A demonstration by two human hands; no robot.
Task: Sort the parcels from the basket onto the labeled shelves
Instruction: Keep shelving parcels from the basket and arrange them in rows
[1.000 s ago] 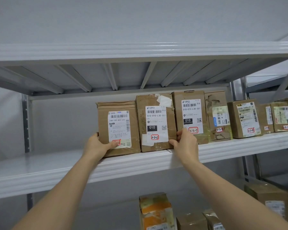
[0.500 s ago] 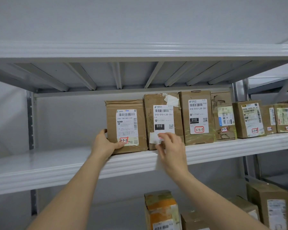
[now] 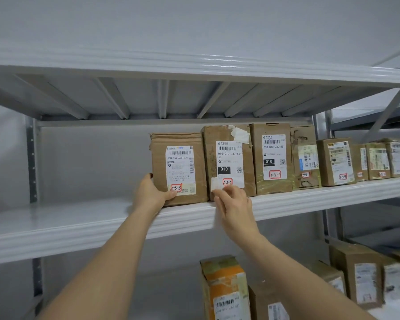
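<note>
Head view: left hand (image 3: 151, 192) gripping parcel 3-3-5 (image 3: 179, 168) on shelf (image 3: 79, 227), right hand (image 3: 234, 204) loose-fingered beside it.

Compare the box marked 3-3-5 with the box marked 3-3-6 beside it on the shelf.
The 3-3-5 box is shorter; the 3-3-6 box stands taller. The left hand grips the 3-3-5 box at its lower left corner; the right hand is at the 3-3-6 box's lower front with fingers loose, gripping nothing. The 3-3-6 box has a black 010 patch; the 3-3-5 box has none. Both are brown cardboard, upright, side by side, with white labels.
</note>
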